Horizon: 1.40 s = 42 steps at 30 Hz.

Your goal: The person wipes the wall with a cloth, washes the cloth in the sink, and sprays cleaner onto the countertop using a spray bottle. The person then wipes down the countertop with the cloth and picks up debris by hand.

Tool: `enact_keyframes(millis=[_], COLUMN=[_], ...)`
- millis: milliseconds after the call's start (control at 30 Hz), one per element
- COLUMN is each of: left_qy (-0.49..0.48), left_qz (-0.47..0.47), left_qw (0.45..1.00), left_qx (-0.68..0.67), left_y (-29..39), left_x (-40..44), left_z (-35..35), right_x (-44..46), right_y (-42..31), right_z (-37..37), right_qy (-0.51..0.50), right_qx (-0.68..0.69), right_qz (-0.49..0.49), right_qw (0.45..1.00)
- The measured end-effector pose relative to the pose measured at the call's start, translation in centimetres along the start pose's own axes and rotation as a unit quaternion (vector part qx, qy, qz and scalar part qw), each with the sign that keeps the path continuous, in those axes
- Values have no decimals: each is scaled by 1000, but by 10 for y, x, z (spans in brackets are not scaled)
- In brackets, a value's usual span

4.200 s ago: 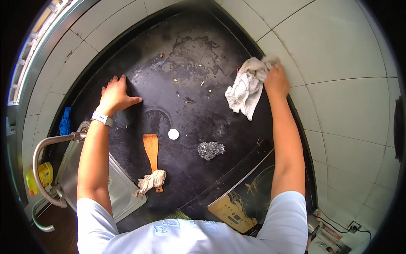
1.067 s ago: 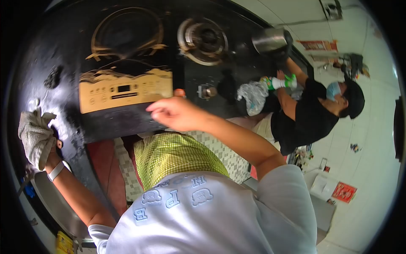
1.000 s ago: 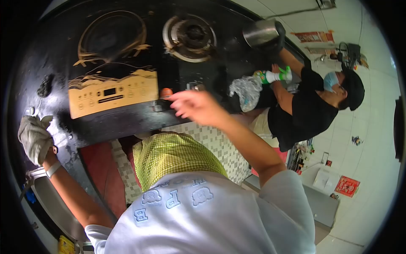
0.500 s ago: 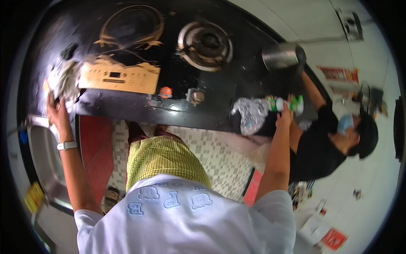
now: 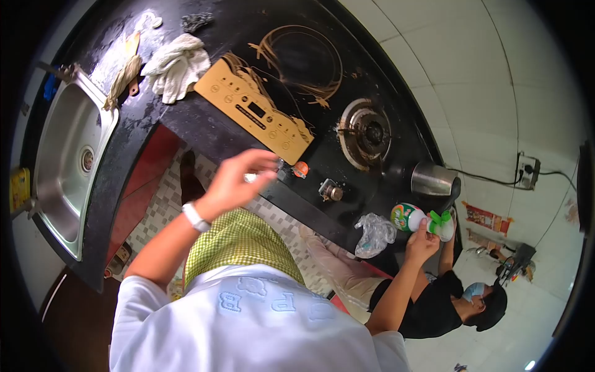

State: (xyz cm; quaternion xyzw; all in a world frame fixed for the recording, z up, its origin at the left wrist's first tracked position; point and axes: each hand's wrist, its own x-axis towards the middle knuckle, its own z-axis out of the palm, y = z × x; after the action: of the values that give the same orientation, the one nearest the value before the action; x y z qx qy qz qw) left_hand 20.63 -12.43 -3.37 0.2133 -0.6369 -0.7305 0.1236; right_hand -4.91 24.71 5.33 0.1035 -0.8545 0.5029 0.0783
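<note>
My right hand [image 5: 421,244] is closed round the neck of a spray bottle [image 5: 405,217] with a green trigger and a green and white label. My left hand [image 5: 238,180] hangs over the counter's front edge beside the gold control panel [image 5: 254,111], thumb and fingers apart. A crumpled white towel [image 5: 176,69] lies on the black counter [image 5: 198,127], left of the panel. Near the bottle sit a crumpled clear plastic bag [image 5: 374,235] and a metal pot [image 5: 432,181].
A co-worker [image 5: 437,307] in black stands at the right, one hand close to the bottle's trigger. A gas burner [image 5: 365,134], sink [image 5: 77,149], cloth-wrapped wooden spatula [image 5: 126,79], steel scrubber [image 5: 197,22] and orange round item [image 5: 300,169] are around.
My left hand has let go of the towel and moved right. My right hand has moved to the spray bottle and taken hold of it. The view has turned.
</note>
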Motion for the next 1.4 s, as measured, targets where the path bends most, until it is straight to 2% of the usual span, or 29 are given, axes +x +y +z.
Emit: enact_keyframes(millis=[33, 100, 133, 167, 233, 267, 300, 367, 400, 433, 500, 533, 567, 633, 700, 767, 967, 1067, 1300, 1400], left_qy=[-24, -94, -116, -145, -172, -154, -151, -136, -91, -80, -73, -52, -43, -99, -73, -78, -56, -44, -41, -38], left_qz=[49, 65, 106, 64, -45, 28, 32, -60, -59, -53, -88, -82, -79, -98, -117, -131, -128, -134, -193, -196], left_qw=[999, 993, 987, 986, 946, 924, 899, 854, 864, 865, 839, 847, 846, 784, 778, 754, 752, 746, 700, 670], left_qx=[2, -18, -33, -60, -270, -348, -409, -499, -491, -493, -532, -523, -525, -606, -613, -638, -644, -651, -686, -715], left_y=[3, 17, 4, 22, 25, 15, 17, 32, 27, 20, 13, 13, 13, 11, 14, 9, 12, 18, 13, 11], left_x=[4, 8, 15, 15, 18, 22, 21, 10, 7, 4, -3, -7, -8, -9, -10, -9, 1, 4, 23, 27], left_z=[10, 16, 21, 13, -3, -10, -28, -77, -92, -109, -146, -158, -172, -196, -210, -223, -254, -267, -289, -289], right_x=[-11, -34, -43, -52, -73, -85, -95, -112, -119, -124, -131, -136, -143, -153, -148, -157, -171, -178, -165, -162], right_y=[-37, -101, -116, -131, -163, -185, -201, -229, -237, -241, -254, -264, -277, -301, -306, -324, -357, -375, -362, -354], right_z=[26, 79, 104, 127, 183, 211, 237, 284, 306, 321, 355, 376, 395, 425, 444, 463, 511, 539, 582, 591], right_qy=[-30, -95, -124, -155, -209, -207, -219, -236, -252, -304, -364, -372, -396, -428, -502, -462, -403, -328, -347, -339], right_qx=[-36, 9, 58, 107, 214, 250, 268, 281, 264, 247, 258, 271, 329, 387, 402, 336, 382, 313, 277, 264], right_qz=[-14, -20, -16, -10, 4, 37, 48, 68, 42, 31, -3, -10, -8, -8, 23, 27, 38, 5, 92, 76], right_qw=[999, 995, 990, 982, 954, 945, 937, 928, 930, 919, 895, 888, 858, 817, 765, 820, 831, 891, 891, 900])
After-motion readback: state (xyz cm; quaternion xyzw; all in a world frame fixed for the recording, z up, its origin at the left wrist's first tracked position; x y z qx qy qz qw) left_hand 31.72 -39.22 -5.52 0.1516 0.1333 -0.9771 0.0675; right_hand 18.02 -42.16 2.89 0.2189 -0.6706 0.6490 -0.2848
